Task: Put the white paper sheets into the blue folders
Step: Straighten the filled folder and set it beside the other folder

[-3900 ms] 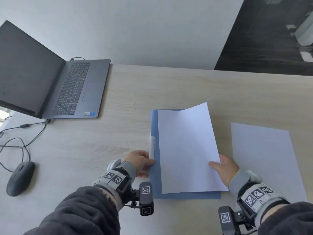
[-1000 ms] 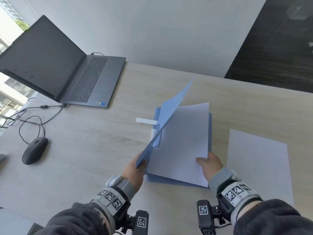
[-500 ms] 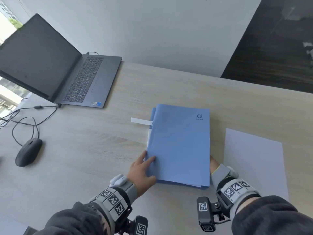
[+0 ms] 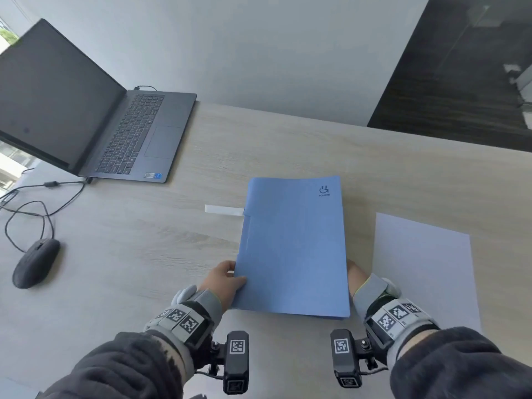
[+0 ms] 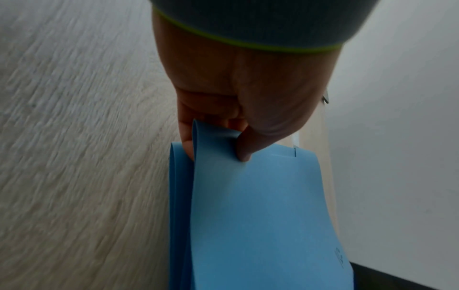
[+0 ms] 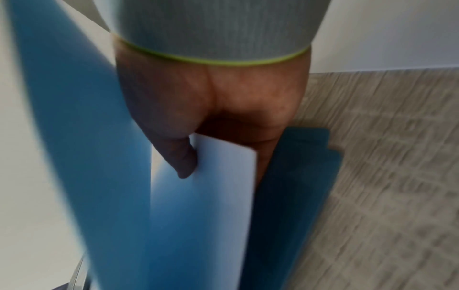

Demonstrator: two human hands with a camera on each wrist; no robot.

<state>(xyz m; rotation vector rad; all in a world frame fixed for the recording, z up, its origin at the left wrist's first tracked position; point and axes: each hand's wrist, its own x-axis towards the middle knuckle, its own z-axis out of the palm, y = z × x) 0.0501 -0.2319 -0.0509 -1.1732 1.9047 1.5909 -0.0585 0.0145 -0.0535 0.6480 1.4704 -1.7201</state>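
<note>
A blue folder (image 4: 293,249) lies shut in the middle of the table. My left hand (image 4: 227,280) pinches its near left edge, thumb on the cover and fingers beneath; the left wrist view shows the cover (image 5: 261,215) bent up in that pinch of my left hand (image 5: 238,109). My right hand (image 4: 357,276) reaches in at the right edge, mostly hidden under the cover. In the right wrist view my right hand (image 6: 198,117) pinches a white sheet (image 6: 211,196) inside, under the blue cover (image 6: 74,137). Another white sheet (image 4: 423,269) lies loose to the right.
A white strip (image 4: 223,210) sticks out from the folder's left side. An open laptop (image 4: 138,133) stands at the back left, with cables (image 4: 43,197) and a black mouse (image 4: 36,263) near the left edge. Darker blue layers (image 6: 298,176) lie under my right hand.
The upright cover has come down over the white sheet. My left hand went from lying flat on the cover to pinching its left edge. My right hand stays at the sheet.
</note>
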